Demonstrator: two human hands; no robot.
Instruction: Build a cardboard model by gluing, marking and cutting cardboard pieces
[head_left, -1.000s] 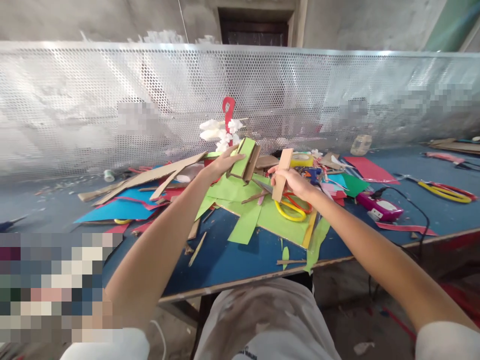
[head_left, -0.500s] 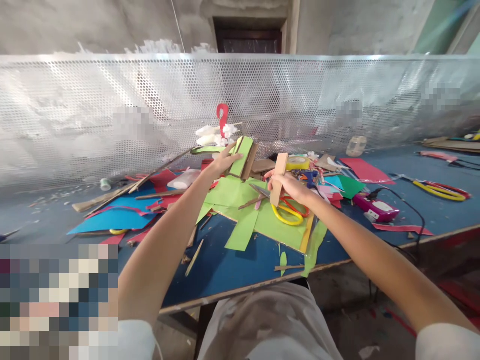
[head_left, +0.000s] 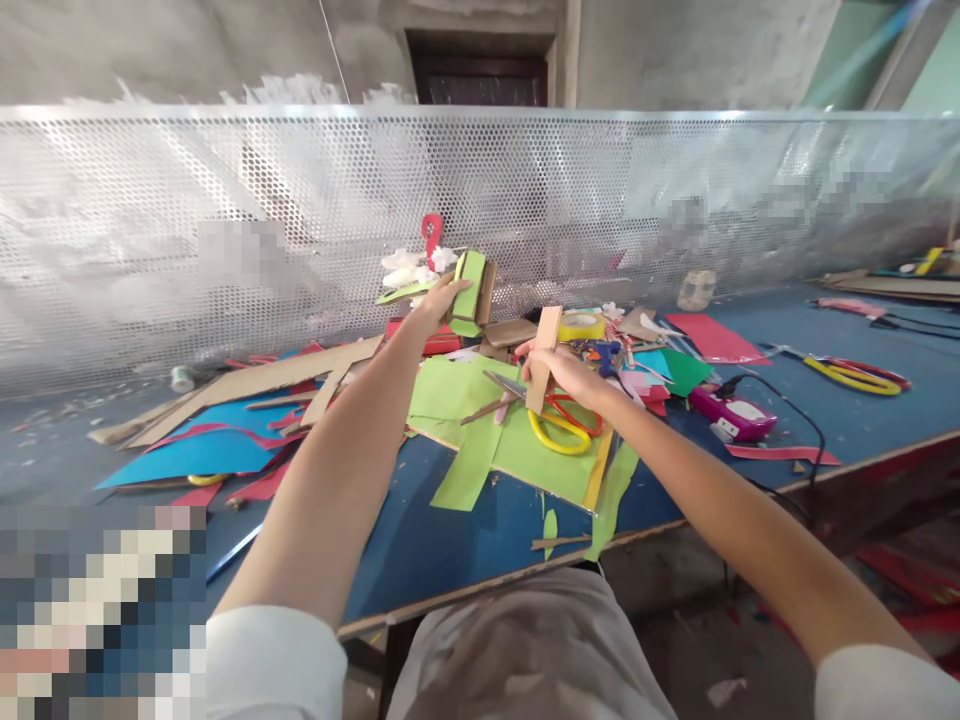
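My left hand (head_left: 442, 300) reaches to the back of the bench, its fingers closed on a piece of cardboard covered with green paper (head_left: 470, 284). Brown cardboard shows along that piece's right edge. Close behind it are white flower shapes (head_left: 405, 268) and a red looped shape (head_left: 432, 238). In my right hand (head_left: 564, 370) a tan cardboard strip (head_left: 547, 335) stands nearly upright, with the fingers wrapped round it. Below that hand, scissors with yellow and orange handles (head_left: 559, 437) lie on green paper sheets (head_left: 450, 395).
A perforated metal panel (head_left: 585, 210) runs along the back of the blue bench (head_left: 420, 540). Left lie cardboard strips (head_left: 262, 375) and blue paper (head_left: 202, 450). On the right are yellow tape (head_left: 581, 326), a purple box with a cord (head_left: 735, 415) and red-yellow pliers (head_left: 855, 375).
My left hand has moved back and slightly up with the green-covered cardboard. A long cardboard strip now lies over the blue paper at left. My right hand keeps its strip.
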